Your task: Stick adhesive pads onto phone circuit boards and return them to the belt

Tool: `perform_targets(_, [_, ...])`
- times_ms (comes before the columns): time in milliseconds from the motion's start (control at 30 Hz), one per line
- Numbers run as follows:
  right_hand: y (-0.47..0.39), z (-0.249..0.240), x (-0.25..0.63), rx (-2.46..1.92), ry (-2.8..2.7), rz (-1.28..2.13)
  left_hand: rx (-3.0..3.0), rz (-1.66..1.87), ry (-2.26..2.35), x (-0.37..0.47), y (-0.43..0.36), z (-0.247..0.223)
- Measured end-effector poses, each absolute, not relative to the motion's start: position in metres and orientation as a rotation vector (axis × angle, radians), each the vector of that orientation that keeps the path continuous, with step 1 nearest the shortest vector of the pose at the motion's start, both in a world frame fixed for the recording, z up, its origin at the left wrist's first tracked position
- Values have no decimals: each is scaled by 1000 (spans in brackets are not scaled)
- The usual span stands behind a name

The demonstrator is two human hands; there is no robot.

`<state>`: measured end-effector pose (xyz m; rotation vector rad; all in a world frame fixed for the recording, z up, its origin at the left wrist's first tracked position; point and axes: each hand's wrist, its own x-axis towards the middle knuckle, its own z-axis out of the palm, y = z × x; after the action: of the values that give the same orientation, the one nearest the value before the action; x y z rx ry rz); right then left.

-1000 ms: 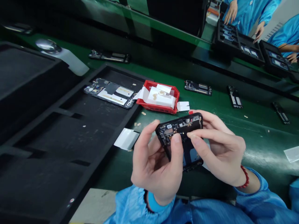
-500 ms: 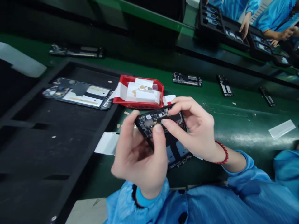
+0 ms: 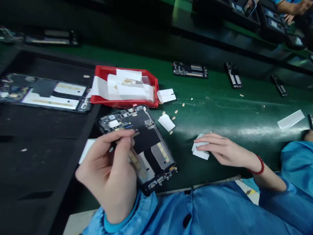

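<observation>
An opened phone body [image 3: 146,130], with its circuit board and inner parts showing, lies tilted in front of me. My left hand [image 3: 112,166] is over its left side, thumb and forefinger pinched together; what they hold, if anything, is too small to tell. Further right, my right hand [image 3: 227,150] reaches down to a small white paper piece [image 3: 201,151] on the green table, its fingertips on the paper. Another white paper piece [image 3: 166,122] lies between the phone body and my right hand, with small tan scraps near it.
A red bin [image 3: 97,99] holding white paper strips stands behind the phone body. On the left, a black tray [image 3: 70,130] carries another phone body [image 3: 49,93]. More phone bodies lie along the back. A person's hand [image 3: 302,7] shows at top right.
My right hand has left the phone body and moved right, down to the paper on the table. The phone body sits further left and shows more of its inside. The view has shifted.
</observation>
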<state>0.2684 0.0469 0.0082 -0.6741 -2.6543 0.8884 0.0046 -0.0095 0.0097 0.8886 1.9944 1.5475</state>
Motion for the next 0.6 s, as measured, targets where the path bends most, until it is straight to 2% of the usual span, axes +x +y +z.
perform_targets(133, [65,0,253,-442,-2914,1102,901,1467,1923,6,-8,1])
perform_targets(267, [88,3,249,-478,-2868,1272,937,1453,1959,6,-13,-5])
perform_targets(333, [88,6,254,-626,-2701,1317,944,1464,1929,9,-14,-7])
perform_targets(467, [72,8,259,-1073,-1955,1557,1086,1353,1807,22,-8,-6])
perform_targets(600, [57,-1,248,-1144,-1750,1516,1291,1228,1614,38,3,-8])
